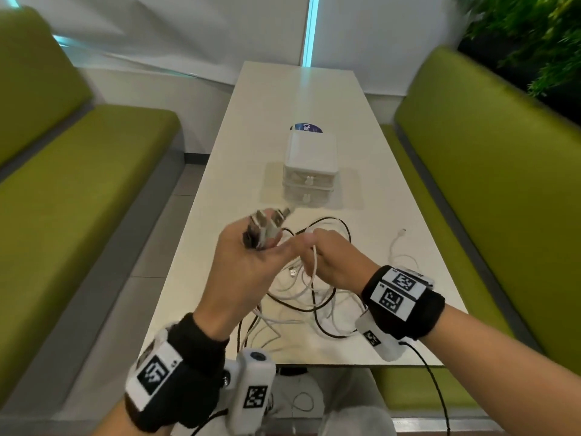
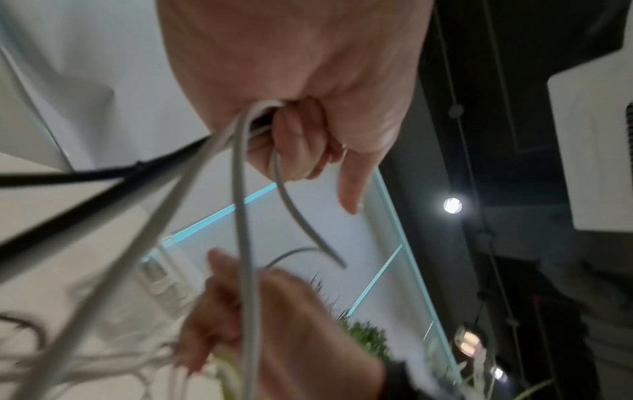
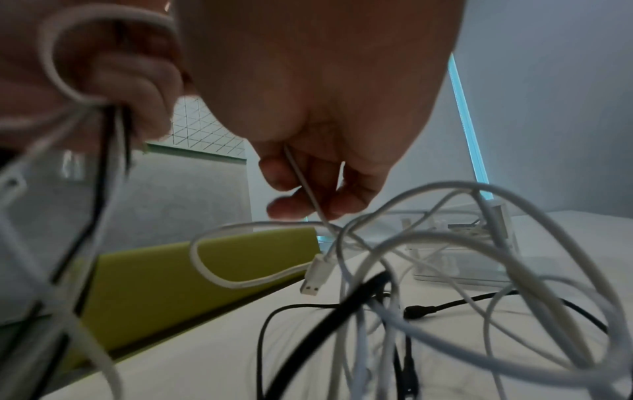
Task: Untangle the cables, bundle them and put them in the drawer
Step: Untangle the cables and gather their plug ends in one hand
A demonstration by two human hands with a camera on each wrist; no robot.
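Note:
A tangle of white and black cables lies on the near end of the white table and hangs up into both hands. My left hand is raised above the table and grips a bunch of cable plug ends; in the left wrist view its fingers curl round several cables. My right hand, just to its right, pinches one thin white cable between thumb and fingers. A loose white USB plug dangles below it. The small white drawer unit stands mid-table, both drawers closed.
Green benches flank the table on both sides. A blue and white label lies behind the drawer unit. One white cable end lies apart on the table to the right. A plant fills the far right corner.

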